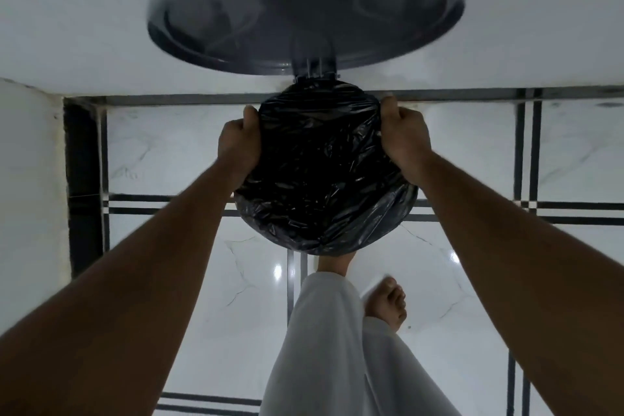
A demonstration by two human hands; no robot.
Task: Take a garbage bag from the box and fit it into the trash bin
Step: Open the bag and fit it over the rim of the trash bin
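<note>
Both sets of fingers are curled tight into black plastic: the left hand (238, 142) pinches the garbage bag (320, 172) at the left side of the trash bin, the right hand (403, 135) grips it at the right side, level with each other. The bag lies between them, stretched over the bin's mouth, its hem hanging nearer the person's feet. The lid (304, 7) stands open beyond the bin, so any further tucking looks equally reachable for either hand.

The garbage bag (324, 176) lies over the trash bin's mouth. The left hand (238, 142) is at its left side, the right hand (403, 137) at its right, the lid (304, 3) behind it, a foot (388, 302) before it.
</note>
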